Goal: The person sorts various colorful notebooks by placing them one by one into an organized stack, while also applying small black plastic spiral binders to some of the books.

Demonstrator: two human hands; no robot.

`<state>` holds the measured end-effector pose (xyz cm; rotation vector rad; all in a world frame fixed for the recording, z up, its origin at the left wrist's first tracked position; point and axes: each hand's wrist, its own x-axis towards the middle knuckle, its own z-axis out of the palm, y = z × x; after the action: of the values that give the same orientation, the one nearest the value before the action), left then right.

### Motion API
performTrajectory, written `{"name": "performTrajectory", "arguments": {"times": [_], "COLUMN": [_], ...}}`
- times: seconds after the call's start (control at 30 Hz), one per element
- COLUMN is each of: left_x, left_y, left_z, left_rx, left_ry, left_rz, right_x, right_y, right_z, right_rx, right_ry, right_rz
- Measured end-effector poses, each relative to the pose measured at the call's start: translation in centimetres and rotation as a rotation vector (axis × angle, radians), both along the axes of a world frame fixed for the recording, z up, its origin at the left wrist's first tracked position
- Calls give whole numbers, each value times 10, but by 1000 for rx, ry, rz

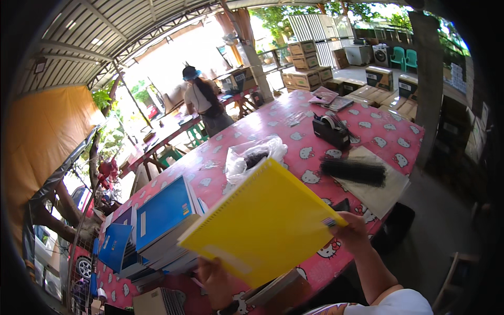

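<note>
A large yellow-covered book (262,220) is held tilted in front of me, with a row of small holes along its upper left edge. My left hand (212,275) grips its lower left edge, the fingers partly behind the cover. At the right corner, my right hand (350,229) pinches the book between thumb and fingers. Left of the book stand stacks of blue-covered books (165,212). Beyond it lies a clear plastic bag (270,147) with something black inside. A bundle of black binding coils (354,171) rests on pale sheets (391,189) to the right.
A black tape dispenser (331,131) stands on the pink patterned tablecloth (210,173). Near the front edge lies a brown board or box (286,291). Another person (202,100) stands at a far table. Cardboard boxes (307,79) are piled behind, and a pillar (428,79) rises at right.
</note>
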<state>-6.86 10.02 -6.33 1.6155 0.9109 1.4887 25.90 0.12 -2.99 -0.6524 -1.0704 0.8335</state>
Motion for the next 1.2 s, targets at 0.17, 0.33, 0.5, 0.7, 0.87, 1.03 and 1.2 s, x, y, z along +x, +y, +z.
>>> {"name": "performTrajectory", "arguments": {"times": [0.17, 0.33, 0.5, 0.7, 0.87, 1.03, 1.2], "left_x": [-6, -22, -15, -10, -8, -30, -11], "left_y": [-51, -79, -83, -88, -85, -78, -63], "left_z": [70, 76, 79, 78, 81, 70, 58], "left_rx": [19, -7, 73, 79, 68, -47, -58], "left_ry": [-297, -129, -57, -19, 99, 298, 29], "left_rz": [16, 271, 237, 34, -225, -290, -223], "right_x": [-40, -68, -63, -56, -29, -31, -56], "right_y": [10, 27, 31, 30, 35, 22, 12], "right_z": [-37, -60, -68, -82, -135, -131, -105], "right_rx": [-213, -253, -319, -311, -62, -88, -204], "right_ry": [-174, -220, -156, -69, -638, -709, -508], "right_rz": [285, 213, 252, 337, 177, 207, 216]}}
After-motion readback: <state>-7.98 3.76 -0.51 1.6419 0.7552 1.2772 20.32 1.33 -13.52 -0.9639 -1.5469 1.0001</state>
